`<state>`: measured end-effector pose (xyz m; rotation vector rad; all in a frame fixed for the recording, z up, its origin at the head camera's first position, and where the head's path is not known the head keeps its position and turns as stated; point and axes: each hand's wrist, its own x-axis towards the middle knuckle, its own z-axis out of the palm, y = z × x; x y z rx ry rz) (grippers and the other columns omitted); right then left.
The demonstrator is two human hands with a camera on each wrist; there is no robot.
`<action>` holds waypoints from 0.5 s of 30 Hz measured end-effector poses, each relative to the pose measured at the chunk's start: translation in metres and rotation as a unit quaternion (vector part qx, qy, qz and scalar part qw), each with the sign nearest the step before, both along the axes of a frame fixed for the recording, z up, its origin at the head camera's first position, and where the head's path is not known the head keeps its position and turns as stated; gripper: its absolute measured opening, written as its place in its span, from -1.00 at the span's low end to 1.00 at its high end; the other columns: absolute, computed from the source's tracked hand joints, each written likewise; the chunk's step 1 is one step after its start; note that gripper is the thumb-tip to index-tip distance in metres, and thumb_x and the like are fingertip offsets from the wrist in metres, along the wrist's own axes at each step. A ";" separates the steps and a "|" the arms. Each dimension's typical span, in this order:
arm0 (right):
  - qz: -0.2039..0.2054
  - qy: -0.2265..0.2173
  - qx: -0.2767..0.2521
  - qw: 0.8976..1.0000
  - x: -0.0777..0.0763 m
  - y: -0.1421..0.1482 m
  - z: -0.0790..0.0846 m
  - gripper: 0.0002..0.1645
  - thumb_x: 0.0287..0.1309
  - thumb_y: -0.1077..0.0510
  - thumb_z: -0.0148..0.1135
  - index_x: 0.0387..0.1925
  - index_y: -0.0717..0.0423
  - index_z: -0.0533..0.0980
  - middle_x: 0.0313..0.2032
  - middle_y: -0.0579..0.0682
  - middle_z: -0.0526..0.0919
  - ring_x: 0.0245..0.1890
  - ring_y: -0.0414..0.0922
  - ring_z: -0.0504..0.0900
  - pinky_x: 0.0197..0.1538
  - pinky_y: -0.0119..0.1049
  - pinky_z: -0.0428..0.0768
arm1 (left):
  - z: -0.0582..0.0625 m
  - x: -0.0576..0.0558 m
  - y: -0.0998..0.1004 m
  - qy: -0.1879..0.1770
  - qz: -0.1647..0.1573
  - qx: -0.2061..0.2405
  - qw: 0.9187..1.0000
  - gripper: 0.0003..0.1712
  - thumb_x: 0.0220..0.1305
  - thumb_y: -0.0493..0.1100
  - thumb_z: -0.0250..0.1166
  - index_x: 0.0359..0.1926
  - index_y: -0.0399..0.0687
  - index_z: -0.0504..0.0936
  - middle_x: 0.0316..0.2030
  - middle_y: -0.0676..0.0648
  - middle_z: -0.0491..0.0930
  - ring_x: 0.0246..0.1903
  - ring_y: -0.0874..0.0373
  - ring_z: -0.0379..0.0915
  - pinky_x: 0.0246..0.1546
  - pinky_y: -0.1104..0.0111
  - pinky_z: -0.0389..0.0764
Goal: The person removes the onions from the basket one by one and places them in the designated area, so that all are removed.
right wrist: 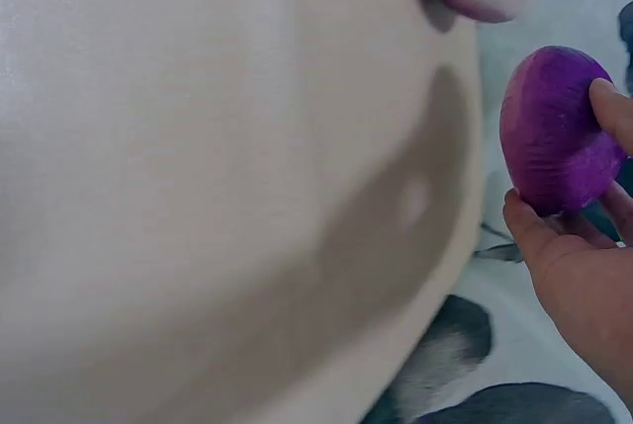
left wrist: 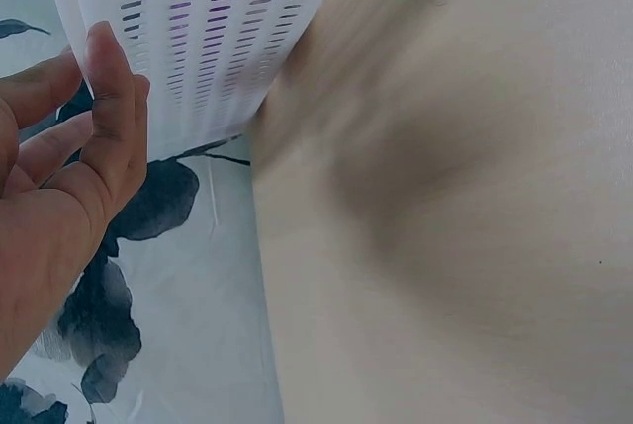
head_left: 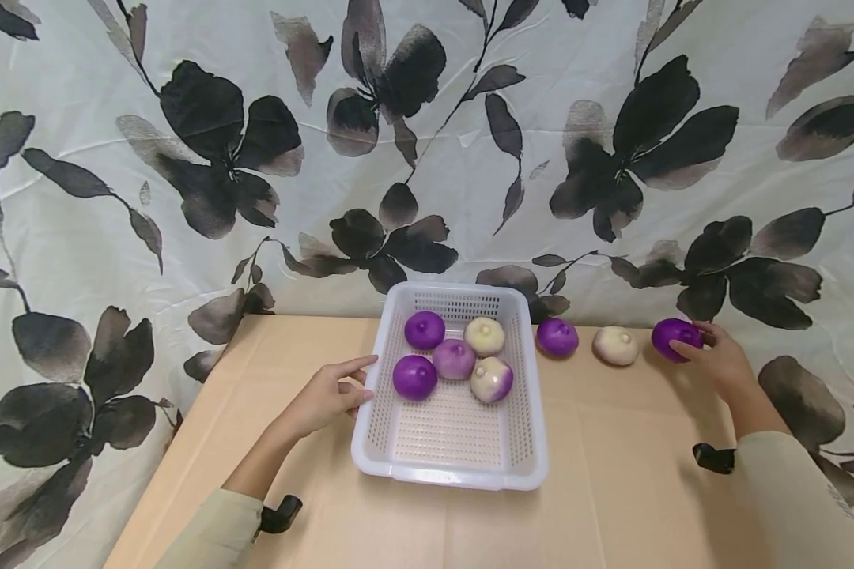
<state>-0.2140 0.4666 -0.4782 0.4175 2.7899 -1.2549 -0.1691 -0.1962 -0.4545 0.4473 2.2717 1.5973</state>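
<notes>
In the head view my left hand (head_left: 327,399) holds the left rim of a white perforated plastic basket (head_left: 450,479), its fingertips right at the edge. The basket's slotted side (left wrist: 218,39) rises beside these fingers in the left wrist view. Several turnips sit in its far half: purple ones like the left turnip (head_left: 415,377) and pale ones like the right turnip (head_left: 492,380). My right hand (head_left: 726,359) grips a purple turnip (right wrist: 554,132) between thumb and fingers, at the table's far right. A white turnip (head_left: 615,346) lies just left of that hand.
Another purple turnip (head_left: 557,338) rests between the basket and the white turnip, by the table's back edge. The light wooden table (head_left: 612,474) stretches in front. A floral cloth (head_left: 498,190) hangs behind and along both sides.
</notes>
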 end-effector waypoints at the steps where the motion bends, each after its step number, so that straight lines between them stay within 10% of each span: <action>1: -0.004 -0.007 0.007 1.000 0.000 0.001 -0.003 0.14 0.46 -0.30 0.08 0.58 0.39 -0.17 0.49 0.61 -0.09 0.45 0.61 -0.06 0.40 0.56 0.13 | 0.000 0.000 0.000 0.000 0.000 0.000 1.000 -0.28 0.37 -0.42 0.27 0.51 -0.34 0.29 -0.05 -0.37 0.52 -0.35 0.13 0.66 -0.33 0.02 0.80; 15: -0.027 -0.057 0.039 0.997 -0.002 0.003 -0.016 0.13 0.49 -0.32 -0.03 0.58 0.41 -0.22 0.49 0.61 -0.16 0.47 0.59 -0.09 0.43 0.51 0.10 | 0.001 0.000 -0.001 0.004 0.000 0.001 1.000 -0.29 0.37 -0.42 0.27 0.49 -0.39 0.28 -0.04 -0.39 0.52 -0.36 0.17 0.67 -0.36 0.10 0.81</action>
